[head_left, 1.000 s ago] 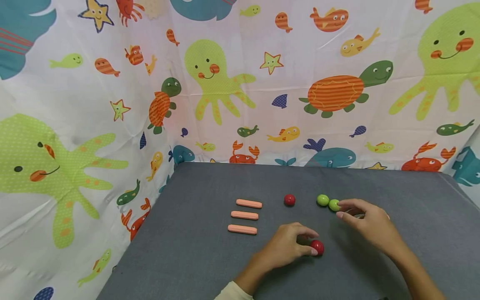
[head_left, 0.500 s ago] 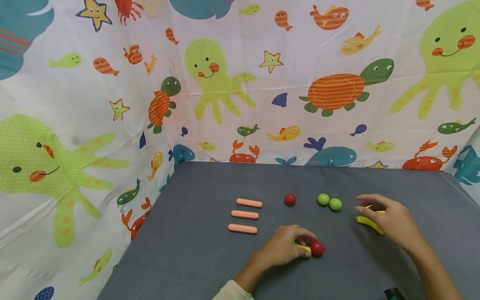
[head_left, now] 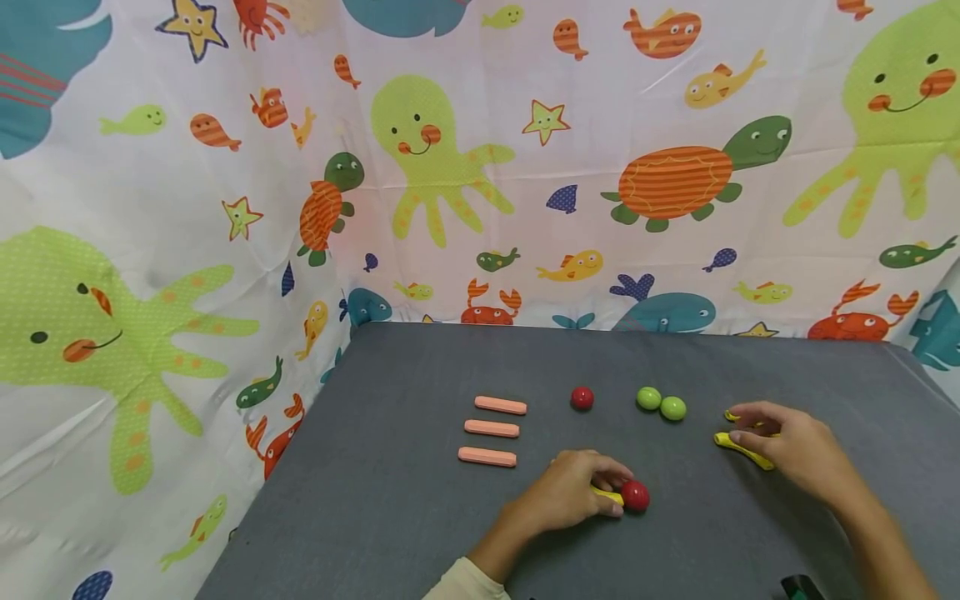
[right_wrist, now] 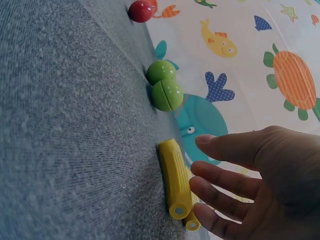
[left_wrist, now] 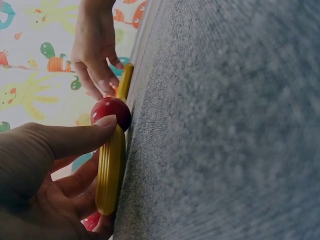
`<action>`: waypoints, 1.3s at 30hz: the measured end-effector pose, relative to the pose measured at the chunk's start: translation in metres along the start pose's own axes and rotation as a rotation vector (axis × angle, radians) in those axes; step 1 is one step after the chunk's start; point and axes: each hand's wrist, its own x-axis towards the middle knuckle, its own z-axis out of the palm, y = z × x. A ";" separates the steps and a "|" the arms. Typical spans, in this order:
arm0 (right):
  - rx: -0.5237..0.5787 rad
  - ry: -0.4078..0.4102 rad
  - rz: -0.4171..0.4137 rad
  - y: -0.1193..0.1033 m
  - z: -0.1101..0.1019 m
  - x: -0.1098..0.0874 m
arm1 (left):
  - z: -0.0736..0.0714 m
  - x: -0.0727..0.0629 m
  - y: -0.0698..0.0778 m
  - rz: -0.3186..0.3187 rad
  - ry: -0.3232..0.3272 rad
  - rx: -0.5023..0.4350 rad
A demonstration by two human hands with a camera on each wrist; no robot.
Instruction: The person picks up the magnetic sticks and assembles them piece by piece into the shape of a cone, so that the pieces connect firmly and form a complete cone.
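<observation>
My left hand (head_left: pixel 572 493) is low over the dark cloth, thumb and fingers round a yellow toy banana (left_wrist: pixel 111 172). Just off its fingertips sits a shiny red ball (head_left: pixel 635 497); in the left wrist view the thumb tip overlaps ball and banana end. Farther right, my right hand (head_left: pixel 798 446) hovers over two yellow toy bananas, the nearer one (right_wrist: pixel 175 177) and the farther one (right_wrist: pixel 192 220) partly hidden. Its thumb and fingers are spread, without a grip; whether a fingertip touches the farther banana is unclear. Two green balls (head_left: pixel 661 403) lie left of this hand.
Three pale orange sticks (head_left: pixel 489 429) lie in a column at the left. Another red ball (head_left: pixel 582 398) sits between them and the green balls. A sea-animal curtain (head_left: pixel 480 167) hangs behind the grey table cloth (head_left: pixel 375 517). A dark object (head_left: pixel 801 587) shows at the bottom edge.
My right hand has moved right, from the green balls to the bananas, which have come into view. The left hand has shifted slightly left off the red ball, showing the banana between its fingers.
</observation>
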 end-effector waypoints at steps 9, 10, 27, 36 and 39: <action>-0.006 -0.048 0.029 0.003 0.001 0.002 | -0.001 0.000 0.000 0.003 0.001 0.013; -0.011 -0.052 0.030 0.003 0.001 0.002 | -0.001 0.000 0.000 0.001 0.001 0.013; -0.039 -0.200 0.088 0.003 0.003 0.004 | -0.001 -0.002 -0.001 -0.023 0.008 -0.049; -0.042 -0.176 0.047 -0.003 0.005 0.005 | -0.001 -0.003 0.000 -0.029 0.007 -0.035; -0.039 -0.156 0.030 -0.005 0.006 0.005 | -0.001 -0.003 0.000 -0.030 0.010 -0.034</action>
